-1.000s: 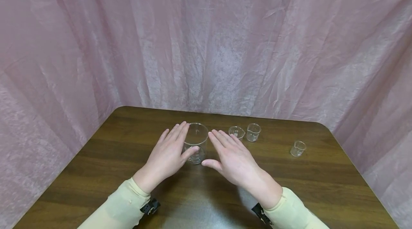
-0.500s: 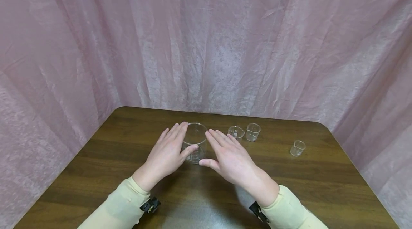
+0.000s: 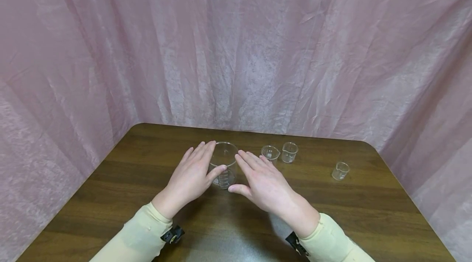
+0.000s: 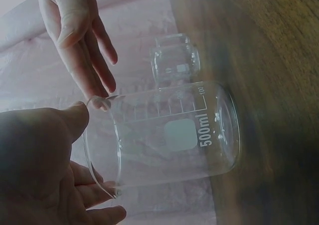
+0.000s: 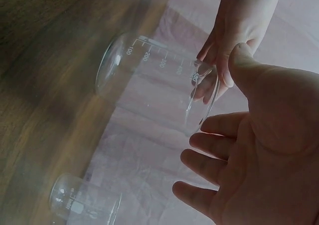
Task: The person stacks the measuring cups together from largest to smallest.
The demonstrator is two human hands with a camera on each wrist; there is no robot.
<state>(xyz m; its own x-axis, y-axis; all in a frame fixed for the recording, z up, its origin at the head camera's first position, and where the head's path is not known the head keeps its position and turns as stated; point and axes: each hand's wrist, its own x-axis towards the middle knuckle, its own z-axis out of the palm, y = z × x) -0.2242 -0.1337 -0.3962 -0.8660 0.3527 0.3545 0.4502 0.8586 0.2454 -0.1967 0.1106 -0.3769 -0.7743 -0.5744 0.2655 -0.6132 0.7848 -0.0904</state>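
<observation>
A large clear glass beaker (image 3: 224, 175), marked 500ml in the left wrist view, stands upright on the table between both hands. My left hand (image 3: 191, 178) has its fingers extended along the beaker's left side near the rim, its thumb overlapping the front of the glass. On the other side, my right hand (image 3: 267, 184) holds its fingers straight, fingertips right at the rim and thumb pointing toward the beaker. In the right wrist view, the right fingers (image 5: 202, 165) are spread beside the glass wall (image 5: 154, 93). Neither hand wraps round the beaker.
Right of the large beaker stand two smaller beakers, one wide (image 3: 271, 152) and partly behind the right fingers, one narrower (image 3: 290, 153). A third small beaker (image 3: 340, 171) stands farther right. The wooden table (image 3: 121, 184) ends at a pink curtain (image 3: 236, 49).
My right hand has shifted slightly left, closer to the large beaker. The left hand has stayed nearly still, and the beakers stand where they were.
</observation>
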